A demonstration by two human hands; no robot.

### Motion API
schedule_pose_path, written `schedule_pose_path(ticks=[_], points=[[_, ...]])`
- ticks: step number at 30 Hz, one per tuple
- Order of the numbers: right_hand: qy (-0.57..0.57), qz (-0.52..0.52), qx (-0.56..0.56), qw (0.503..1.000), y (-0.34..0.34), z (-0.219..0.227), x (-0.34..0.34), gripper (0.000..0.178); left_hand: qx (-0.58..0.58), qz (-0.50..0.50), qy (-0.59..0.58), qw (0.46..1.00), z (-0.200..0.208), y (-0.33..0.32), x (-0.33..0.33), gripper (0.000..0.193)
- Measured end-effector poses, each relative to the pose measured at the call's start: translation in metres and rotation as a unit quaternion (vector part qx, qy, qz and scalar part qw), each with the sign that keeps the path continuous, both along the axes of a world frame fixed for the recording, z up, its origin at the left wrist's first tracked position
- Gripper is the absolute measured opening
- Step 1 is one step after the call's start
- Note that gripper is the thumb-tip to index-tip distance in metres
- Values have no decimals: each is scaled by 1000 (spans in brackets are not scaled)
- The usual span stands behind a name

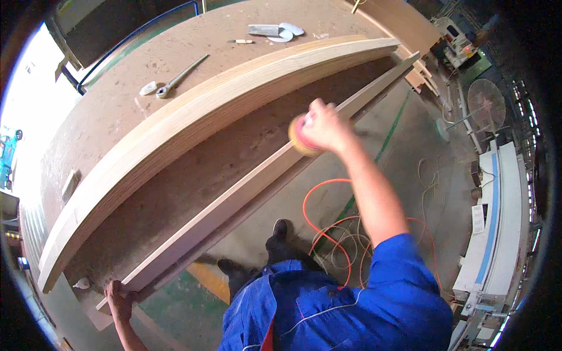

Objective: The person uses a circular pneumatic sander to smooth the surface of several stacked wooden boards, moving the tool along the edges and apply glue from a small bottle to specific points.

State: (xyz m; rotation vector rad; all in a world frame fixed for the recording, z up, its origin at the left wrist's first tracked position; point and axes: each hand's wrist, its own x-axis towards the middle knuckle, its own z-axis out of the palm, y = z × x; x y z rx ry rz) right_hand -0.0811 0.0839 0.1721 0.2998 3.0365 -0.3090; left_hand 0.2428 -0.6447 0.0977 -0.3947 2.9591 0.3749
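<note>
A long, narrow wooden board (228, 193) lies along the near edge of the brown work table (158, 199). At its near left end, my left hand (120, 299) is closed around the board, with the fingers over its edge. My right hand (329, 127) is further along, towards the far right end, closed on a round sander (300, 140) with a pinkish-red body and a yellow pad. The sander rests against the board's upper edge; motion blurs it and my fingers a little. Behind the board lies a stack of wooden strips (170, 128).
Towards the back of the table lie a ratchet wrench (181, 76), a small white block (148, 88), a knife-like tool (240, 41) and grey-white pieces (275, 31). An orange hose (305, 202) and tangled cords cover part of the floor. A fan (486, 105) stands right, near a long white machine (497, 216).
</note>
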Motion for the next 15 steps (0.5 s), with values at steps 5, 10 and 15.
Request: schedule_pose_path(ticks=[5,10,15], points=[[16,-61,-5,998,163,-12,-72,48,8,38,11,999,4,14,-7,58],[16,-23,-19,999,182,-5,-80,45,35,52,25,998,-12,-1,2,56],[38,53,-20,998,81,-17,-29,51,68,90,20,993,-5,3,-1,56]])
